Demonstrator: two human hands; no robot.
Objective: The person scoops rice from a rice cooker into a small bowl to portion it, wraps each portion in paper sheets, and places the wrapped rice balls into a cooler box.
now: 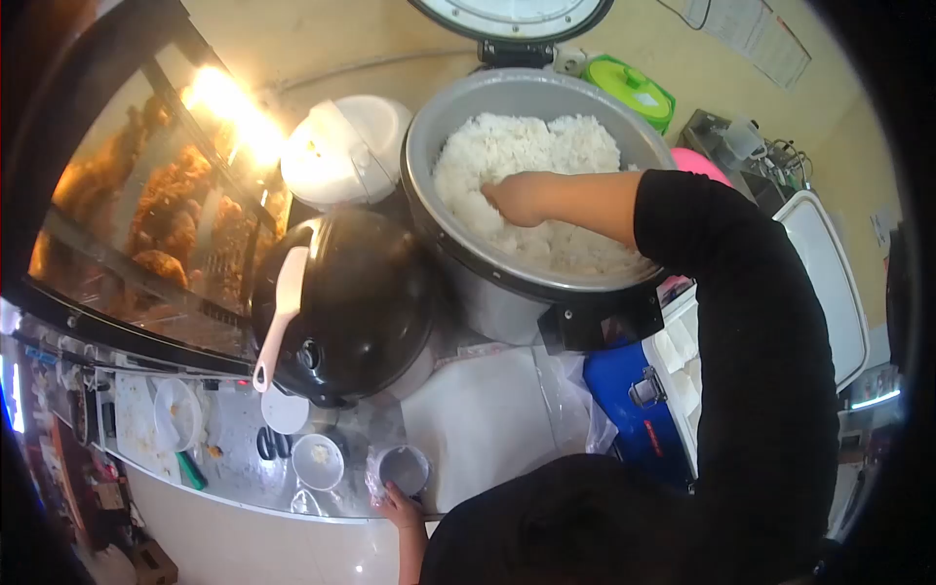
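Observation:
A large rice cooker (444, 229) stands with its lid raised, full of white cooked rice (526, 146). My right hand (522, 199) reaches over its rim into the rice, fingers curled; the rice and the hand itself hide what they hold, if anything. At the counter's front edge, my left hand (396, 504) grips a small round cup (404, 470) that has clear plastic around it. Beside that cup stands another small white cup (318, 462) with a little rice inside.
A closed dark cooker (385, 302) bears a pale pink rice paddle (285, 302). Left is a lit glass case (146, 214) of fried food; right, an open blue cooler (629, 409). A smaller white cooker (375, 122) stands behind. Scissors (273, 444) and a white sheet (478, 419) lie on the counter.

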